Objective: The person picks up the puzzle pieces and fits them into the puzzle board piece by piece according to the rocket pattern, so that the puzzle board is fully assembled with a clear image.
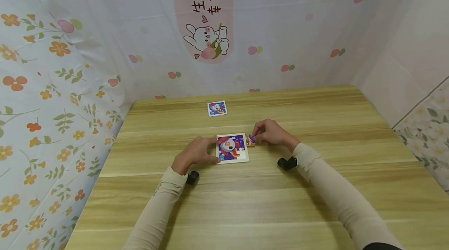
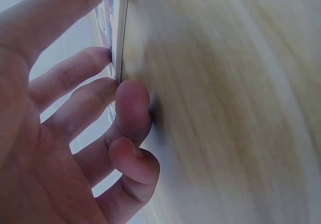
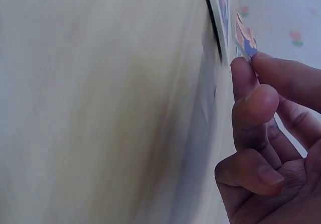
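Observation:
A square jigsaw puzzle in a white frame lies on the table, showing a round grey-white character in red on purple. A pale patch without picture shows at its lower right. My left hand holds the frame's left side, thumb and fingers at its edge; the left wrist view shows fingertips touching that edge. Just right of the frame, my right hand pinches a purple and orange puzzle piece between thumb and finger. In the right wrist view the piece is tilted up, its other fingers curled below.
A small picture card with a similar character lies farther back on the wood-grain table. A patterned curtain hangs behind the table, and a floral one hangs at the left. Black wrist cameras sit under both wrists.

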Demonstrator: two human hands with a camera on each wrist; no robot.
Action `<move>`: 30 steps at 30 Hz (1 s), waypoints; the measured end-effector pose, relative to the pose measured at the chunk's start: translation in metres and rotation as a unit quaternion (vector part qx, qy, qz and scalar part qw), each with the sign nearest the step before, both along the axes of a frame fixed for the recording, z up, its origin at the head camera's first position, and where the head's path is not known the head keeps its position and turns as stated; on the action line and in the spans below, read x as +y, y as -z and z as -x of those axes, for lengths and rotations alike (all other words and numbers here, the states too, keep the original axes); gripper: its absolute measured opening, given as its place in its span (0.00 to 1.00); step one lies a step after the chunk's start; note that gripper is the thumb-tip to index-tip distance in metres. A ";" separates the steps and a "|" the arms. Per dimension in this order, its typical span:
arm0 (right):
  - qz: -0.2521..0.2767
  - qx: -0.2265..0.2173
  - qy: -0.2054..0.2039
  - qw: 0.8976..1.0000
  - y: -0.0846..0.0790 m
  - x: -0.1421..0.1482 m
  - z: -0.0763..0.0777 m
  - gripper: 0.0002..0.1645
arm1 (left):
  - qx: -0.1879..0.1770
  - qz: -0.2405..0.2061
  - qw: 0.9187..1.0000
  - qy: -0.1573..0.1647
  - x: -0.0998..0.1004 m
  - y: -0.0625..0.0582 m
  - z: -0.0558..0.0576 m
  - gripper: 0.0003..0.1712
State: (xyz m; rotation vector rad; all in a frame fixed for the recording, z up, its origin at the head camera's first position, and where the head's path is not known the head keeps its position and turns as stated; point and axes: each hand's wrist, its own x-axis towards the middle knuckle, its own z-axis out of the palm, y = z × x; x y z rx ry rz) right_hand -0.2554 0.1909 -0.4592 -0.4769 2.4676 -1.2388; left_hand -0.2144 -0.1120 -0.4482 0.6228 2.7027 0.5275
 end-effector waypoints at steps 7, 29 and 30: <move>0.004 -0.010 -0.035 0.999 0.001 -0.016 -0.009 0.03 | 0.003 0.001 1.000 0.005 0.000 0.001 0.001 0.39; -0.131 0.052 -0.019 0.990 -0.010 -0.053 -0.027 0.07 | 0.006 0.007 1.000 0.015 0.000 -0.002 0.001 0.40; -0.139 0.061 -0.019 0.988 -0.010 -0.055 -0.028 0.08 | 0.007 0.007 1.000 0.015 0.000 -0.002 0.000 0.39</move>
